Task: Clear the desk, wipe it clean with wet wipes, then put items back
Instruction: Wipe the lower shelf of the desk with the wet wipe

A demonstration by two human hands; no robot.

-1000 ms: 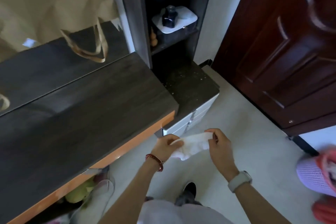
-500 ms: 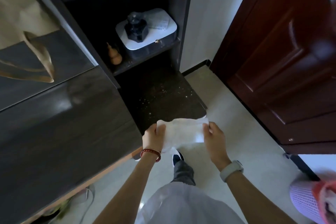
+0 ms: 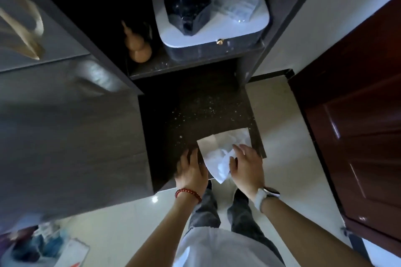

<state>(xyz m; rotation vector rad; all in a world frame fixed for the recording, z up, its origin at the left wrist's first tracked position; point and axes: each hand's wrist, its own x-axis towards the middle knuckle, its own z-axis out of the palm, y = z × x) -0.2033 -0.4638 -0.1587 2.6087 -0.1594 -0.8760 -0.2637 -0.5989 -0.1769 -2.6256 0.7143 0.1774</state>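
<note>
On dusty cabinet top [image 3: 195,115]: right hand [image 3: 246,166] flat pressing wipe [image 3: 219,156], partly covering it; left hand [image 3: 191,168] spread, empty.

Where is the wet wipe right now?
The wet wipe lies at the near right corner of the speckled cabinet top, between both hands, its near corner hanging over the edge.

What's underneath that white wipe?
The wipe lies on a dark, crumb-speckled cabinet top, its near corner overhanging the edge. Whatever crumbs lie beneath it are covered.
</note>
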